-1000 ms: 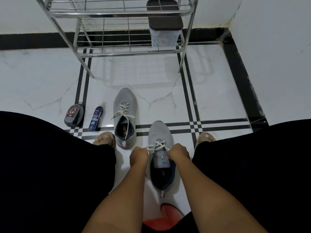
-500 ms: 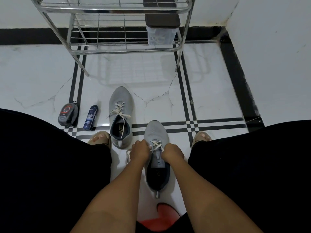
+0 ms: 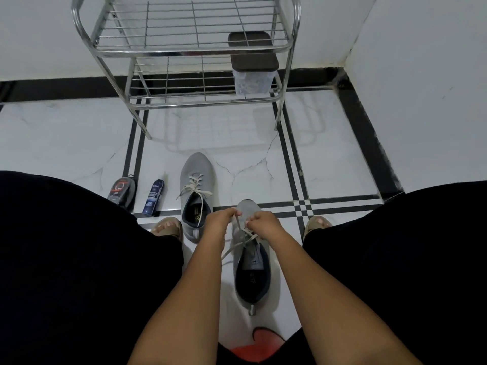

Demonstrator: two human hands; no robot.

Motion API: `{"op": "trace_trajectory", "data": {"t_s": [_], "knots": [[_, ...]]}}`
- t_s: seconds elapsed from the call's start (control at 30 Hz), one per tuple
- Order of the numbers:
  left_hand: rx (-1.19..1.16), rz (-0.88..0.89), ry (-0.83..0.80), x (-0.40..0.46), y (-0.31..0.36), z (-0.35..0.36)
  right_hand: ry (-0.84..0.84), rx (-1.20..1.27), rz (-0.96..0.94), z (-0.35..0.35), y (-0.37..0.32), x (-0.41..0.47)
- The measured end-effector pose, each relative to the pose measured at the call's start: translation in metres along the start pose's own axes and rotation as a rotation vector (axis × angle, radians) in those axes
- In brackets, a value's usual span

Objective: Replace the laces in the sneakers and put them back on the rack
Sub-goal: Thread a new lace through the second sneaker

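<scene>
Both hands (image 3: pixel 241 222) now farther forward over sneaker (image 3: pixel 251 270), pinching its lace (image 3: pixel 243 237) ends.

There is one view only, from the person's head. It looks forward and steeply down, close over both forearms, toward the tiled floor (image 3: pixel 79 143) and the metal rack (image 3: pixel 195 48) by the wall.

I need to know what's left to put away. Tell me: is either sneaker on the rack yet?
No: both the far sneaker and the near sneaker stand on the floor in front of the rack.
</scene>
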State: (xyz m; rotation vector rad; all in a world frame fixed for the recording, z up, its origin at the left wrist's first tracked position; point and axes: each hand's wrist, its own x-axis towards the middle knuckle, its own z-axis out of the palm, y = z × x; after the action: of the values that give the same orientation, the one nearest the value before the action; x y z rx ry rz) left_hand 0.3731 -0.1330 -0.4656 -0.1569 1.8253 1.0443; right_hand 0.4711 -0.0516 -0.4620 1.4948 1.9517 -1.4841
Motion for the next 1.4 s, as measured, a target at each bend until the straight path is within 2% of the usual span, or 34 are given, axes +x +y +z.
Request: {"op": "trace_trajectory", "data": {"t_s": [0.1, 0.23, 0.37, 0.53, 0.6, 0.73, 0.9, 0.97, 1.07, 1.13, 1.2, 1.23, 1.27, 1.3, 1.33, 1.4], "knots": [[-0.032, 0.085, -0.015, -0.011, 0.005, 0.000, -0.071, 0.254, 0.047, -0.009, -0.011, -0.009], [-0.120, 0.154, -0.024, -0.019, 0.011, 0.003, -0.154, 0.299, 0.021, -0.011, -0.015, -0.015], [-0.162, 0.215, -0.003, -0.021, 0.015, 0.003, -0.136, 0.306, -0.041, -0.007, -0.012, -0.015], [-0.343, 0.135, 0.127, -0.022, 0.013, 0.000, -0.171, 0.302, -0.023, -0.023, -0.013, -0.018], [-0.443, 0.073, 0.203, -0.017, 0.009, -0.004, -0.189, 0.189, 0.009, -0.040, -0.012, -0.019], [-0.471, -0.056, 0.341, -0.001, -0.005, -0.013, -0.028, -0.167, 0.078, -0.073, -0.013, -0.015], [-0.480, -0.147, 0.412, -0.001, -0.016, -0.017, 0.064, -0.201, 0.140, -0.074, -0.007, 0.000], [-0.481, -0.167, 0.411, -0.003, -0.019, -0.019, 0.171, -0.329, 0.146, -0.073, -0.003, 0.000], [-0.570, -0.257, 0.449, -0.004, -0.022, -0.022, 0.335, -0.355, 0.154, -0.078, -0.002, -0.005], [-0.559, -0.288, 0.495, -0.003, -0.026, -0.020, 0.325, -0.366, 0.102, -0.077, -0.005, -0.005], [-0.321, -0.226, 0.620, -0.004, -0.027, -0.015, 0.274, -0.403, -0.023, -0.071, -0.011, -0.003], [-0.193, -0.142, 0.700, -0.007, -0.025, -0.012, 0.262, -0.419, -0.103, -0.065, -0.014, -0.004], [-0.081, -0.013, 0.749, -0.012, -0.022, -0.008, 0.251, -0.425, -0.182, -0.060, -0.018, -0.005], [0.015, 0.144, 0.731, -0.013, -0.019, -0.004, 0.234, -0.434, -0.251, -0.053, -0.021, -0.006], [0.081, 0.290, 0.639, -0.011, -0.014, 0.002, 0.220, -0.441, -0.307, -0.048, -0.024, -0.007], [0.094, 0.415, 0.280, -0.009, -0.005, 0.012, 0.190, -0.468, -0.379, -0.039, -0.029, -0.009]]}}
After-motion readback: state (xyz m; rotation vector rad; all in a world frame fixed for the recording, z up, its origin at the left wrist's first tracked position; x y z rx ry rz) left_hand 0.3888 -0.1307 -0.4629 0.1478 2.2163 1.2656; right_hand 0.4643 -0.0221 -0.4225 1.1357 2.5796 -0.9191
